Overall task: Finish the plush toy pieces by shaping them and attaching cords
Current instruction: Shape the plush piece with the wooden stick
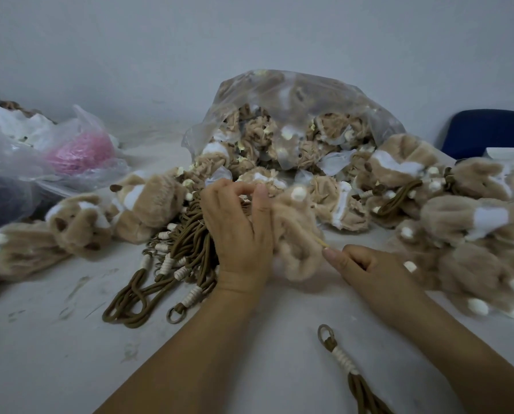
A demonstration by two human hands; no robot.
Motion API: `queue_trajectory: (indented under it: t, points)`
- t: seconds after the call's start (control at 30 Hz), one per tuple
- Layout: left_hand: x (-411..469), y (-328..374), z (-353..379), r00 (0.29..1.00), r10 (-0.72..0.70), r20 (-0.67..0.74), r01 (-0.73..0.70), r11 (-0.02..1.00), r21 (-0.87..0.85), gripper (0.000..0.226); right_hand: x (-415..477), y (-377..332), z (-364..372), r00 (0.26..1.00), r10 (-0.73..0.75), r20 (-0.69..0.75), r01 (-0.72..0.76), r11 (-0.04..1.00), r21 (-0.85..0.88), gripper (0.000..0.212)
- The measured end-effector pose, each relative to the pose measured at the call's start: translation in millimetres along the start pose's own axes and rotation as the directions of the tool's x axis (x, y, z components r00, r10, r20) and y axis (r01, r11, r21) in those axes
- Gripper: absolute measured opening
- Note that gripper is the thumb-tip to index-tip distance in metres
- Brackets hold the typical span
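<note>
Step prob shaping. plush piece (291, 231) mid-tabletop (70, 354), btwn hands. L hand (237, 225) grip curled on its top edge; R hand (366, 267) grip pinching thin stick (321, 242), tip at fabric. Push gently, brace w/ L so seam won't tear. loose cord (340, 358) by R forearm, not yet attached.

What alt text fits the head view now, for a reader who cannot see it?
Two bare hands work a tan plush piece: the left hand grips it from above, the right hand pinches a thin pale stick at its side. Brown cords lie left; a clear bag of plush pieces sits behind.
</note>
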State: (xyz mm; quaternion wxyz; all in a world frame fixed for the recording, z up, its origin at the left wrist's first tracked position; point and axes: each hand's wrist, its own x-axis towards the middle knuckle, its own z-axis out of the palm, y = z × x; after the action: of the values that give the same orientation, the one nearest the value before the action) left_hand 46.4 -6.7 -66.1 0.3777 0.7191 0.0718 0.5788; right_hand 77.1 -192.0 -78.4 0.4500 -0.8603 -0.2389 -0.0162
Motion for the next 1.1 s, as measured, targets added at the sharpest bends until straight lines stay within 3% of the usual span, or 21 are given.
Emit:
queue_trajectory:
  t: [0.07, 0.13, 0.23, 0.33, 0.47, 0.63, 0.8, 0.93, 1.03, 1.1]
  points:
    - [-3.9, 6.6, 2.0, 0.998, 0.060, 0.017, -0.060, 0.997, 0.039, 0.035, 2.3, -3.0, 0.8, 0.996, 0.024, -0.087, -0.022, 0.999, 0.026, 0.069]
    - [-9.9, 13.1, 5.5, 0.989, 0.076, 0.128, -0.084, 0.995, 0.060, 0.045, 3.6, -4.2, -0.3, 0.988, 0.040, -0.149, -0.031, 0.997, 0.067, 0.064]
    - [-15.7, 14.0, 9.7, 0.948, -0.016, 0.317, -0.019, 0.994, 0.108, 0.058, 3.4, -4.7, -1.4, 0.981, 0.054, -0.187, -0.039, 0.996, 0.082, 0.057]
    - [-20.4, 4.9, 12.2, 0.893, -0.114, 0.435, 0.086, 0.993, 0.083, 0.047, 2.7, -3.7, -0.8, 0.978, 0.053, -0.200, -0.039, 0.997, 0.071, 0.059]
    - [-19.9, 1.8, 10.7, 0.899, -0.168, 0.404, 0.173, 0.985, 0.023, 0.029, 2.5, -3.6, 1.2, 0.982, 0.034, -0.186, -0.026, 0.998, 0.049, 0.066]
    - [-15.6, 2.1, 8.8, 0.934, -0.166, 0.318, 0.168, 0.986, 0.022, 0.018, 4.8, 4.6, -2.2, 0.980, 0.021, -0.197, -0.029, 0.999, -0.034, 0.067]
    - [-10.7, -2.6, 6.7, 0.946, -0.178, 0.271, 0.178, 0.984, 0.026, 0.026, 5.6, 12.0, -9.7, 0.998, -0.009, -0.064, -0.008, 0.966, -0.258, 0.066]
    - [-9.5, -3.9, 3.7, 0.940, -0.111, 0.321, 0.112, 0.994, 0.016, 0.025, 4.6, 6.8, -16.8, 0.998, -0.067, -0.016, 0.058, 0.940, -0.336, 0.063]
    - [-10.5, -2.5, 2.8, 0.923, -0.033, 0.384, 0.054, 0.998, -0.043, 0.029, 1.0, 3.6, -15.2, 0.995, -0.098, 0.014, 0.098, 0.944, -0.315, 0.063]
    - [-10.7, -3.6, 2.1, 0.909, -0.096, 0.407, 0.149, 0.984, -0.102, 0.033, -1.9, 2.3, -12.2, 0.995, -0.095, 0.006, 0.094, 0.970, -0.226, 0.064]
